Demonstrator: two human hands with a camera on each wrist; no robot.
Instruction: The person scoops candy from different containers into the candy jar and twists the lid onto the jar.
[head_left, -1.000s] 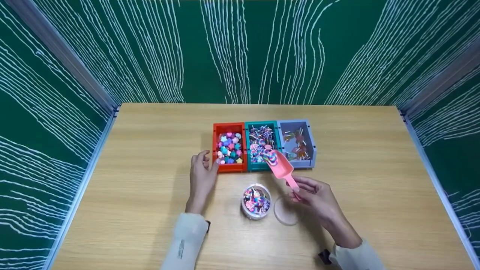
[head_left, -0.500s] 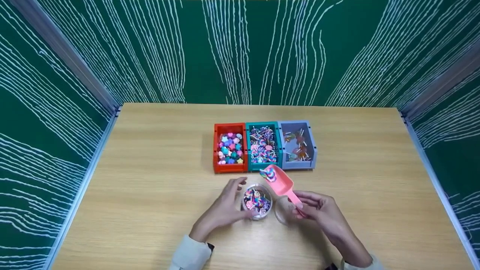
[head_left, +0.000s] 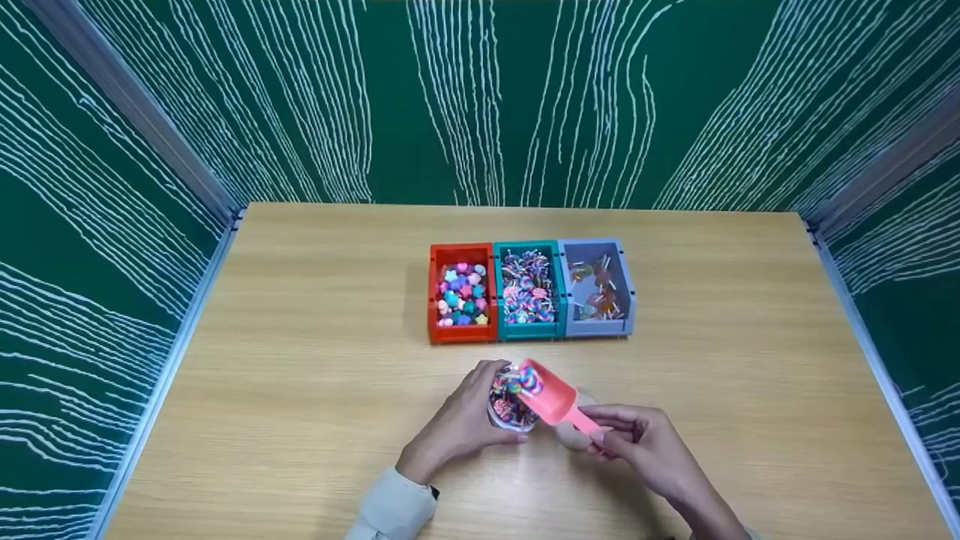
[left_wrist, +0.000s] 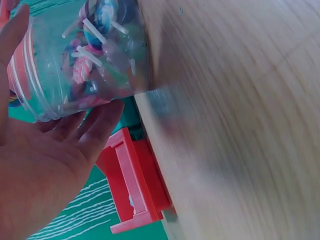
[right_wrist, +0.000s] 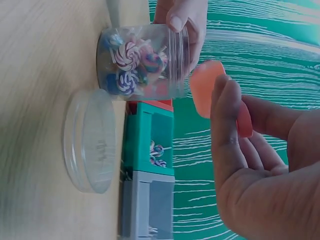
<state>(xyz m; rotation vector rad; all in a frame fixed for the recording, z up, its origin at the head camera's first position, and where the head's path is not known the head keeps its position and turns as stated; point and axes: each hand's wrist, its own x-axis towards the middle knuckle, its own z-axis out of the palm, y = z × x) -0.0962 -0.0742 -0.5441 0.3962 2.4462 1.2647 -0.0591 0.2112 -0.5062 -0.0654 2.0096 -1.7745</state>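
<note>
The left hand [head_left: 463, 416] curls fingers and thumb round the candy-filled jar [right_wrist: 145, 65], which stands on the desk [head_left: 315, 300]. Over its mouth, the scoop [head_left: 555, 399] carries swirly candies [head_left: 531, 380]; emptying them in seems the present step, calling next for a gentle tilt. The lid [right_wrist: 99, 145], clear in the right wrist view, is partly covered in the head view. The right hand [head_left: 651, 448] pinches the scoop's handle.

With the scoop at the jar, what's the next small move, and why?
Probably tip the pink scoop forward with the right hand: swirled candies sit near its front edge, over the open jar, which the left hand holds.
</note>
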